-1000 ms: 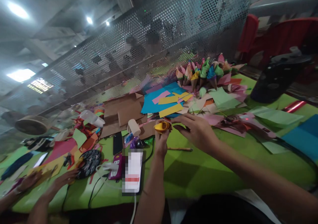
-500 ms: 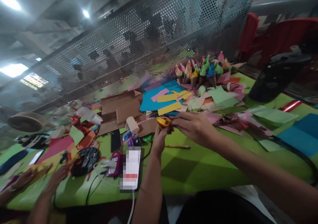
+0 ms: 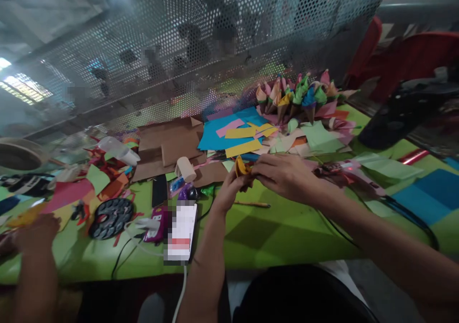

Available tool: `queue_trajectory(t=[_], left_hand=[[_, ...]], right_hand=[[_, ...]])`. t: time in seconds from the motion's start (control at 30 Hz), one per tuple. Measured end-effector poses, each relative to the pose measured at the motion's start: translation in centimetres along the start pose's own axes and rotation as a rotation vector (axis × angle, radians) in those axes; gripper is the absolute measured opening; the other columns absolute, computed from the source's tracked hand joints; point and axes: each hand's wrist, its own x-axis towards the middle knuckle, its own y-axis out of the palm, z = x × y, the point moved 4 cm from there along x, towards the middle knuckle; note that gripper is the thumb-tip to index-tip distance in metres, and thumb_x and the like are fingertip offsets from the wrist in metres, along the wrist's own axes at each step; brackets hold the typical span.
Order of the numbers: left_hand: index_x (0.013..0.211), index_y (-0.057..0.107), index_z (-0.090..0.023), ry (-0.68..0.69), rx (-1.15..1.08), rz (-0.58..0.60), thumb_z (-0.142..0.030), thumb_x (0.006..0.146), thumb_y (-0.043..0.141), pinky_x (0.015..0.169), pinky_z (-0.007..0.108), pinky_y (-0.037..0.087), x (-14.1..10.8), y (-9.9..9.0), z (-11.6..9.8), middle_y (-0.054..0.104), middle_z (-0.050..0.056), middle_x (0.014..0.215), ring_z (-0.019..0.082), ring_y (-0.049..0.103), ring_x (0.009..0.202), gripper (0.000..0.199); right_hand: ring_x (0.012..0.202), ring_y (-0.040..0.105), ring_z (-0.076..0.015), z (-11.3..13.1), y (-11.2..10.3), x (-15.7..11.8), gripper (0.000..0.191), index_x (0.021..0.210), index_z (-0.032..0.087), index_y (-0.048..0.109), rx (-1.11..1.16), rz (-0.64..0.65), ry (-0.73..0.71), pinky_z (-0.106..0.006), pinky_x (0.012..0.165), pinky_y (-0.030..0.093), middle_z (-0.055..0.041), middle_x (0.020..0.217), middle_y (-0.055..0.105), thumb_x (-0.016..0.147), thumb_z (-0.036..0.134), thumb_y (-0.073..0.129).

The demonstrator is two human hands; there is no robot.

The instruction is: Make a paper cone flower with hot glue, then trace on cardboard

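Observation:
Both hands meet over the green table (image 3: 287, 242), closed around a small yellow paper cone (image 3: 243, 167) with a brown outer part. My left hand (image 3: 229, 189) grips it from the left and below, its fingers partly hidden behind it. Fingertips of my right hand (image 3: 283, 177) pinch its right side. Just under the hands lies a thin pencil-like stick (image 3: 253, 204). Beyond them are yellow paper strips (image 3: 244, 147) and a blue sheet (image 3: 211, 136). At the back right stand several finished-looking paper ice-cream cones (image 3: 308, 96) in many colours.
A phone (image 3: 182, 230) with a white cable lies left of my forearm, near a dark phone (image 3: 159, 190) and a black round tray (image 3: 111, 218). Brown cardboard (image 3: 182, 146) leans behind. A pink glue gun (image 3: 366, 179) lies right. A co-worker's hand (image 3: 39, 232) is at far left.
The yellow paper piece is now tilted more upright between my hands. The view has shifted slightly, and the co-worker's hands have moved left.

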Motion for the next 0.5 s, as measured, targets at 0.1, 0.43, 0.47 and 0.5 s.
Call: queue_trajectory(t=[0.1,0.43,0.47,0.5], left_hand=[[0.092,0.054,-0.015,-0.022,-0.019,0.038,-0.046,0.073,0.068,0.052,0.025,0.026,-0.01,0.01,0.28,0.053,-0.003,0.066,0.008,0.042,0.056,0.039],[0.091,0.058,-0.017,-0.104,-0.151,0.056,-0.044,0.073,0.068,0.053,0.023,0.024,-0.09,0.17,0.75,0.053,-0.002,0.069,0.007,0.040,0.056,0.034],[0.090,0.058,-0.017,-0.124,-0.163,0.049,-0.045,0.072,0.068,0.054,0.023,0.025,-0.13,0.18,0.72,0.054,-0.002,0.069,0.007,0.041,0.057,0.034],[0.089,0.059,-0.017,-0.145,-0.175,0.044,-0.046,0.071,0.068,0.054,0.023,0.025,-0.18,0.21,0.69,0.055,-0.001,0.070,0.008,0.042,0.058,0.035]], right_hand=[[0.068,0.055,-0.0143,-0.20,0.13,-0.10,0.020,0.090,0.017,0.070,0.001,0.027,-0.013,-0.029,0.059,0.031,-0.0052,0.087,0.067,0.095,0.018,0.051],[0.073,0.058,-0.0149,-0.44,0.02,-0.19,0.024,0.094,0.019,0.071,0.096,0.114,0.030,-0.028,0.065,0.039,-0.0067,0.091,0.068,0.098,0.017,0.047],[0.074,0.059,-0.0152,-0.46,0.00,-0.18,0.024,0.094,0.019,0.071,0.116,0.116,0.032,-0.028,0.066,0.041,-0.0068,0.092,0.068,0.098,0.017,0.048],[0.075,0.060,-0.0155,-0.50,-0.03,-0.19,0.023,0.095,0.019,0.071,0.137,0.117,0.033,-0.028,0.066,0.042,-0.0069,0.093,0.068,0.098,0.017,0.048]])
